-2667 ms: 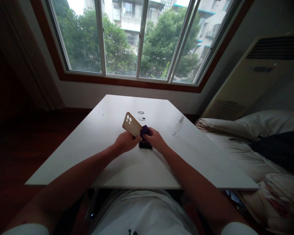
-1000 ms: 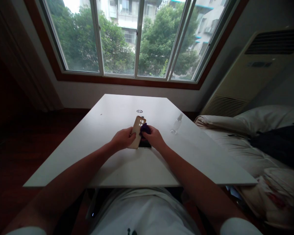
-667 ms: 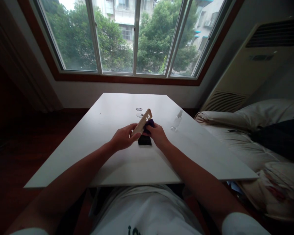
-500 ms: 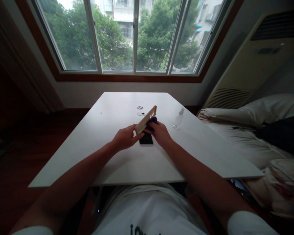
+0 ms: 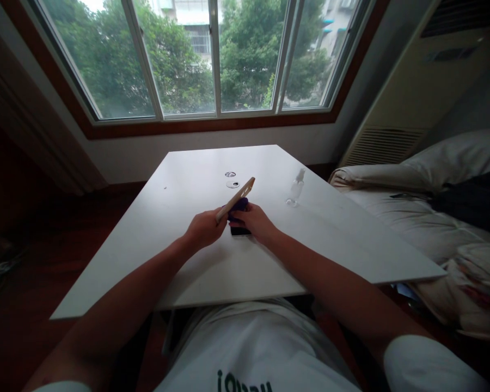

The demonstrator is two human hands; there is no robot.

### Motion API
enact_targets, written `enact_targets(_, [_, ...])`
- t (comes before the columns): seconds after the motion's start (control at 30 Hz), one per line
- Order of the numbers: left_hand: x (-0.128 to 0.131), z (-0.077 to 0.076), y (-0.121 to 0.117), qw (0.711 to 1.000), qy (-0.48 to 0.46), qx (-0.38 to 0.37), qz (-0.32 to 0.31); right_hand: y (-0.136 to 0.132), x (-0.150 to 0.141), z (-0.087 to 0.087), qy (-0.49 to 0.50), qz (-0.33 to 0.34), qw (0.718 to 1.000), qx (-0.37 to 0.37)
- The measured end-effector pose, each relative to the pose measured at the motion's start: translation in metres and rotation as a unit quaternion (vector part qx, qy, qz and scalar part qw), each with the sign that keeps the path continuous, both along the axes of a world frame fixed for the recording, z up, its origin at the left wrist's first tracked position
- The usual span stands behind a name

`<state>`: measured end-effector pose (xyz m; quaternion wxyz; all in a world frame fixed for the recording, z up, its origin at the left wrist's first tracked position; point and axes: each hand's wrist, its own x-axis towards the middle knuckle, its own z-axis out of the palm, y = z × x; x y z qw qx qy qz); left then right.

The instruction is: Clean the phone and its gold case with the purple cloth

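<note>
The white table has its near edge running across the lower middle of the frame and its far edge below the window — the top spreads wide to both sides of the hands, with a clear bottle standing to their upper right and two flat round pieces, one just above the other, near frame centre. The left hand, thumb and fingers closed, grips the lower end of a tan phone case, which tilts above the table toward the upper right. The right hand has its fingers bunched on a purple cloth beneath the case; whether they touch cannot be told. A dark phone lies on the table below, partly hidden. Dark green letters on the white shirt, bottom centre — upside down and cut off by the frame — cannot be read with certainty.
</note>
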<state>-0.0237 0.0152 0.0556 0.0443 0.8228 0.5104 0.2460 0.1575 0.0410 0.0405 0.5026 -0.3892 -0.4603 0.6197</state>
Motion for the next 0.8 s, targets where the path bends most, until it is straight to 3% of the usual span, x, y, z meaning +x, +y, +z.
enact_targets(0.2, [0.002, 0.0, -0.001, 1.0, 0.026, 0.007, 0.011, 0.004, 0.004, 0.006, -0.004, -0.076, 0.997, 0.016])
enact_targets(0.43, [0.004, 0.001, -0.003, 1.0, 0.029, 0.007, 0.001, 0.027, 0.033, 0.015, 0.025, -0.199, 0.979, 0.027])
enact_targets(0.6, [0.003, 0.002, -0.004, 1.0, 0.023, 0.01, 0.009, 0.03, 0.039, 0.015, 0.05, -0.169, 0.984, 0.018])
enact_targets(0.8, [0.0, 0.002, -0.003, 0.999, 0.038, 0.021, 0.01, 0.019, 0.026, 0.011, 0.038, -0.064, 0.997, -0.004])
